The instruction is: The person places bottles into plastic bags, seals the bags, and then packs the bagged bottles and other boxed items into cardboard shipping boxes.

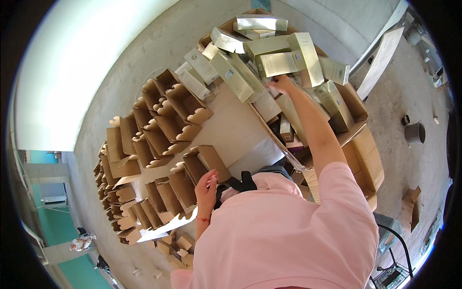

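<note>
My right arm reaches across a large open carton [362, 113] heaped with shiny pale gold boxes. At the lower edge of one pale gold box [278, 64], my right hand [283, 85] has its fingers curled against the cardboard, partly hidden among neighbouring boxes. My left hand [206, 189] is held close to my body, fingers bent together; whether anything small sits between them cannot be made out. Beside it stands an open brown cardboard box [210, 163] at the end of a row of similar brown boxes [166, 192] with scalloped flaps.
More open brown boxes [161, 115] fill the table [224, 113] to the left. Two whitish boxes [195, 77] lie near its far edge. Brown cardboard pieces [180, 250] lie below the table. On the floor at right are a dark bucket [415, 133] and a torn carton [410, 208].
</note>
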`<state>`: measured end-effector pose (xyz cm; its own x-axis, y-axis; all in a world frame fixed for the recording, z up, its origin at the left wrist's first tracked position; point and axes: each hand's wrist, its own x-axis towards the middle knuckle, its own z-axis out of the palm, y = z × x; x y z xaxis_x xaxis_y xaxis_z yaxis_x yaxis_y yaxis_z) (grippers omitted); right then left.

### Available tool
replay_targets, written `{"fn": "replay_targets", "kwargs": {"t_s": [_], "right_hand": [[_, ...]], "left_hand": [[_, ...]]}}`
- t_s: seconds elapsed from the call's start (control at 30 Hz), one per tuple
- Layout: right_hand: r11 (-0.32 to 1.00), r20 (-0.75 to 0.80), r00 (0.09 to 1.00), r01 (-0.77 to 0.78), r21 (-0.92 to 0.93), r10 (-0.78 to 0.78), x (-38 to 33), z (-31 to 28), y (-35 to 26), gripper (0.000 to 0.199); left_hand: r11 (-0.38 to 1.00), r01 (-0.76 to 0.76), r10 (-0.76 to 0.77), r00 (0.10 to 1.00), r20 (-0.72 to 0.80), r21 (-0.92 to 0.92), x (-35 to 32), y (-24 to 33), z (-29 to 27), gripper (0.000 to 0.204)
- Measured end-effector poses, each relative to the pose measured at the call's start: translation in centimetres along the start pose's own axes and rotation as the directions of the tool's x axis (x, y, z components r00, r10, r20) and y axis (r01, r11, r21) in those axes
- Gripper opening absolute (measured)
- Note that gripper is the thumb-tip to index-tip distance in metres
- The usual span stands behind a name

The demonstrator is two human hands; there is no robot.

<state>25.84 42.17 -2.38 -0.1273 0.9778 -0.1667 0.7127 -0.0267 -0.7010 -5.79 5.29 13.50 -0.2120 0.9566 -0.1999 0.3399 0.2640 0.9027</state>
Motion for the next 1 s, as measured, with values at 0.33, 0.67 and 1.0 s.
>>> {"fn": "replay_targets", "kwargs": {"t_s": [0.33, 0.67, 1.0], "right_hand": [[0.998, -0.268, 0.963, -0.037, -0.045, 0.024, -16.3, -12.3, -9.9, 0.046], [0.678, -0.329, 0.846, 0.533, 0.507, -0.419, -25.9, -6.1, -22.7, 0.039], [0.325, -0.388, 0.857, 0.494, 0.807, -0.338, -25.3, -2.1, -24.5, 0.031]], "left_hand": [[0.998, -0.059, 0.065, 0.975, 0.213, -0.032, 2.8, 3.3, 1.5, 0.027], [0.389, 0.255, 0.155, 0.929, 0.336, -0.885, 8.4, 13.2, 6.0, 0.052], [0.225, 0.1, -0.025, 0.995, 0.096, -0.969, 7.9, 11.9, 1.8, 0.044]]}}
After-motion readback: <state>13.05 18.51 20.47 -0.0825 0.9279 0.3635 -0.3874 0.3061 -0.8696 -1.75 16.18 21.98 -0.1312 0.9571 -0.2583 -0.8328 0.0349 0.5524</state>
